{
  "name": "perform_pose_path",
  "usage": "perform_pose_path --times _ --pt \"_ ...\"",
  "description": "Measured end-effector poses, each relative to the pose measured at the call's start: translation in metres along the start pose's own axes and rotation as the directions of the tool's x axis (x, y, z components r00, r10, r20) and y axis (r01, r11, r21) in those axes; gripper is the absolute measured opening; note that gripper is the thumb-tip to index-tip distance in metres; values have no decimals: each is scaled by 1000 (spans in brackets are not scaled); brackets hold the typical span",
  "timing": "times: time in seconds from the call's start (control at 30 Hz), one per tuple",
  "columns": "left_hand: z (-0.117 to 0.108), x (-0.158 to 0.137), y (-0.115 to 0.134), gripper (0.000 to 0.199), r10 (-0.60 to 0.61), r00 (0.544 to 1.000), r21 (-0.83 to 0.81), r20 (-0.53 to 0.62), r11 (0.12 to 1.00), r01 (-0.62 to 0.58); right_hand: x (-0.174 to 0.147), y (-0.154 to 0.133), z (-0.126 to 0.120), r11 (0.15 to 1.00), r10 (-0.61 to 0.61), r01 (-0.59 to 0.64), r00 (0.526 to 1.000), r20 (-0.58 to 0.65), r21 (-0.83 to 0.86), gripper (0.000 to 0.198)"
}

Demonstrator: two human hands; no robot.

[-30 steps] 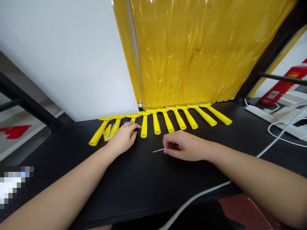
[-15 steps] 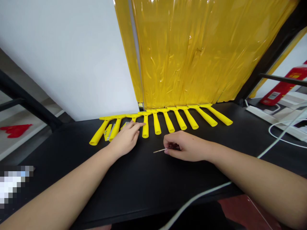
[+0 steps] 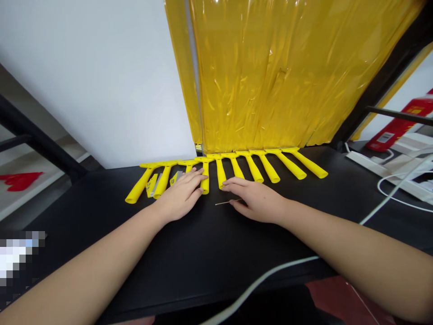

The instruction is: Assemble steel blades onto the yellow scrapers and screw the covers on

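Note:
A row of yellow T-shaped plastic scraper handles (image 3: 270, 168) lies along the back of the black tabletop. My left hand (image 3: 181, 193) rests open over the left part of the row, fingers spread, touching one handle (image 3: 204, 184) and covering part of another. My right hand (image 3: 259, 198) has its fingertips at the lower end of a neighbouring handle (image 3: 220, 174). A thin metal rod (image 3: 222, 203) juts leftward from under its palm by the thumb; the rod's other end is hidden. Yellow-and-silver blade pieces (image 3: 151, 186) lie between the leftmost handles.
Behind the row stand a white panel (image 3: 101, 81) and a translucent yellow curtain (image 3: 270, 81). A pale cable (image 3: 270, 273) crosses the front right of the table (image 3: 189, 271). At right are a red bottle (image 3: 389, 131) and a white power strip (image 3: 389, 176).
My right hand has moved slightly left and away from me, its fingers stretching out to a handle while the rod stays with it. My left fingers have spread a little more.

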State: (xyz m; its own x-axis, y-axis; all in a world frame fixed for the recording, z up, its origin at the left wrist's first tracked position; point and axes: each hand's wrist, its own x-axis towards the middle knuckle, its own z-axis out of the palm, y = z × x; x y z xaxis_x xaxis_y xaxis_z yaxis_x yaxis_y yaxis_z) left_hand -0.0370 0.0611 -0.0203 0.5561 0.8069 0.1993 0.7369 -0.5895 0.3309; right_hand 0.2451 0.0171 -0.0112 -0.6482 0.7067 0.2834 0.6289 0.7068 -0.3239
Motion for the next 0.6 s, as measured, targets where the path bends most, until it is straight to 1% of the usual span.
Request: perform_pose_path --times 0.13,0.33,0.43,0.6 --pt "-1 1 0 56 21 999 -4 36 1000 -21 8 2 11 994 57 -57 998 0 -91 46" --pt "0 3 -3 60 36 994 159 108 986 -53 12 0 18 985 107 -102 994 28 -141 50" --pt "0 4 -3 60 38 993 204 114 977 -61 12 0 19 985 109 -104 994 28 -141 51" --pt "-1 4 -3 60 42 994 214 103 975 -63 12 -1 18 985 122 -115 992 42 -129 52"
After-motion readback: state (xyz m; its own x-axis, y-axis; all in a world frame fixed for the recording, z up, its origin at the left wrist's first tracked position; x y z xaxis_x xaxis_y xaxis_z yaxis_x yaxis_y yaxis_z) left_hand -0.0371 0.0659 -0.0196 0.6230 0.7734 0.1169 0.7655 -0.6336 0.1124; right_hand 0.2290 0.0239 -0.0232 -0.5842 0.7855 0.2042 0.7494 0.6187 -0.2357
